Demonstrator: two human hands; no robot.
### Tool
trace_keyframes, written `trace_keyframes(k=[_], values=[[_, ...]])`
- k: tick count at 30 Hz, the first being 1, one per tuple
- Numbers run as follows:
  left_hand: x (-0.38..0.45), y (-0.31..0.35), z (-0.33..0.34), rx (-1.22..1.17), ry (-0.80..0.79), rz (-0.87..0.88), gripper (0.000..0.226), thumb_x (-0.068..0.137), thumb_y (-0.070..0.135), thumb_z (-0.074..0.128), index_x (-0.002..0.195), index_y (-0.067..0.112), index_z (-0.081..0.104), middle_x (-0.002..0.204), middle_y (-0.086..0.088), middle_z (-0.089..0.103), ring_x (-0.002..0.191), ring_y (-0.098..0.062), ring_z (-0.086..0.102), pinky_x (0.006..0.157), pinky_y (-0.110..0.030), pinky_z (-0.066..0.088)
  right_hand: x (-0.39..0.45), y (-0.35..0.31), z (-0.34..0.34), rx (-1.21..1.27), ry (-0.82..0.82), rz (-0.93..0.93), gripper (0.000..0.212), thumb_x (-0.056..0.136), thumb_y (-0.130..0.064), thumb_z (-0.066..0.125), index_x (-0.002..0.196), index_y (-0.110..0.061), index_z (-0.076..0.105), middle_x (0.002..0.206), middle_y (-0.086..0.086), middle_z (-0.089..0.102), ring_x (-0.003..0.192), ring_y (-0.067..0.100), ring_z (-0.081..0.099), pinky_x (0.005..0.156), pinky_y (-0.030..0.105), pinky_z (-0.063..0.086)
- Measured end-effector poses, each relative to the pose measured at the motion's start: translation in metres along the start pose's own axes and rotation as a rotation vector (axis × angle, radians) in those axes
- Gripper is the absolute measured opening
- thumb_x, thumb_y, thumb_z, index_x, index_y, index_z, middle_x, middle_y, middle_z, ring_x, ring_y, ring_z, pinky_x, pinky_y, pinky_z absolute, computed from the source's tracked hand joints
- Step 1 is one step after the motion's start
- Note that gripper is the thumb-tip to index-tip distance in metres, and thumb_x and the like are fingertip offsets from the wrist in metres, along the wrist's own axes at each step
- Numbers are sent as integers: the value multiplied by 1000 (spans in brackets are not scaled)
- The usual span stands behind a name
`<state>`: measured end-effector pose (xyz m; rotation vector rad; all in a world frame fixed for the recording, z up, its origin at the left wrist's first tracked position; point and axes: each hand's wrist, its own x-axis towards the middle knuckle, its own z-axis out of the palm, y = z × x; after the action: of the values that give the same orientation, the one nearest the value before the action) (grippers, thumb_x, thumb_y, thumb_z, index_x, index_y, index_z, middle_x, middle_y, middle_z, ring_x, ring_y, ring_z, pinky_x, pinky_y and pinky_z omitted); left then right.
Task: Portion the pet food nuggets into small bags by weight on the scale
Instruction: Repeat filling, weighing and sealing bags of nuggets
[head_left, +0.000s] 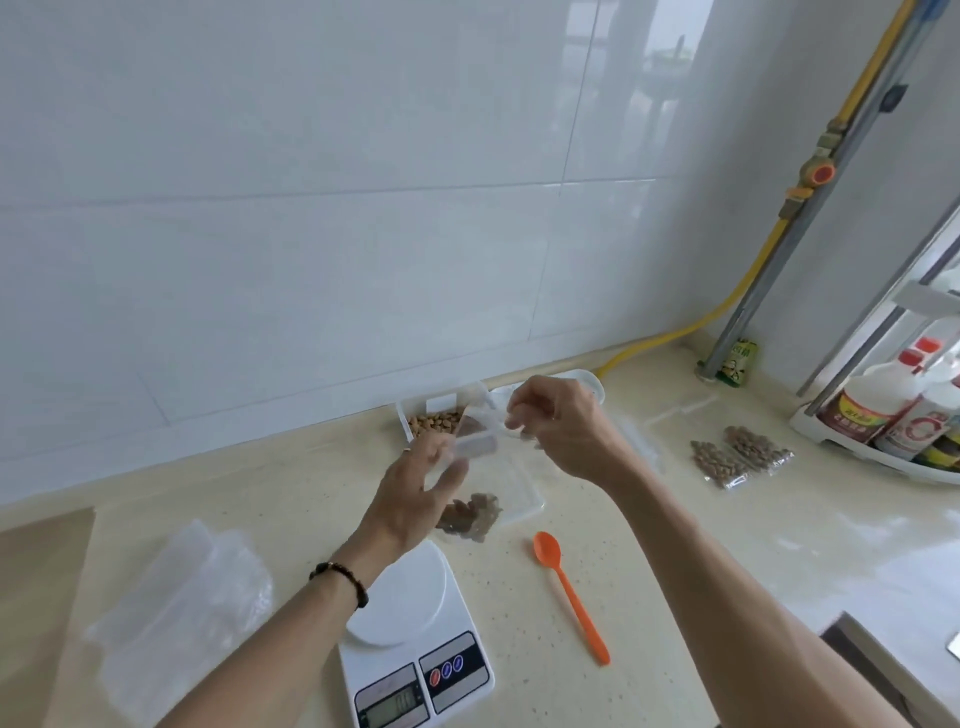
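**A:** What do you have in hand?

**B:** I see my left hand (415, 488) and right hand (558, 426) raised above the counter (701, 545), close together but not touching. Both pinch the top of a small clear bag (475, 467), left on its near-left edge, right on its far-right edge. The bag hangs between them with a clump of brown nuggets (470, 514) at its bottom.

**A:** And the scale?

**B:** The white scale (415, 639) sits near me, under my left wrist, its round platter bare. The hanging bag is just beyond its far edge. I cannot read the display.

**A:** Where is the rest of the food?

**B:** A clear tub of nuggets (434, 422) stands far back against the tiled wall, behind my hands. Two filled bags (740, 454) lie on the counter to the right. An orange spoon (571, 592) lies right of the scale, and a stack of empty bags (182, 613) lies to the left.
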<state>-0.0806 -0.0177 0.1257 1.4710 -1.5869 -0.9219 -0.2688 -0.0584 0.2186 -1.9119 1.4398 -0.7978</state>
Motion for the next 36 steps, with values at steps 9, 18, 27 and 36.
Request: trace_keyframes(k=[9, 18, 27, 36], values=[[-9, -46, -37, -5, 48, -182, 19, 98, 10, 50, 85, 16, 63, 70, 0, 64, 62, -11, 58, 60, -29, 50, 4, 16, 36, 250, -181, 152, 20, 91, -18, 63, 111, -16, 58, 99, 8, 69, 88, 22, 69, 74, 35, 60], [-22, -91, -40, 150, -37, -362, 13, 96, 15, 54, 85, 17, 62, 73, 0, 67, 55, -9, 65, 55, -18, 46, -7, 84, 114, 369, -204, 546, 7, 91, 3, 59, 91, 3, 66, 83, 20, 70, 63, 21, 64, 66, 34, 61], [-22, -124, -11, 532, 145, -228, 22, 91, 17, 60, 113, 12, 62, 109, -2, 63, 107, -20, 55, 88, -32, 48, -2, 125, 128, 119, -181, 559, 35, 89, -17, 63, 122, -13, 53, 95, 4, 70, 82, 20, 67, 73, 36, 56], [-114, -134, -5, 905, 120, -213, 60, 98, 45, 22, 141, 9, 43, 138, -12, 50, 139, -31, 36, 113, -49, 32, -19, 108, 133, -407, -174, -29, 48, 99, -35, 46, 141, -11, 42, 146, 11, 47, 135, 29, 39, 106, 45, 34]])
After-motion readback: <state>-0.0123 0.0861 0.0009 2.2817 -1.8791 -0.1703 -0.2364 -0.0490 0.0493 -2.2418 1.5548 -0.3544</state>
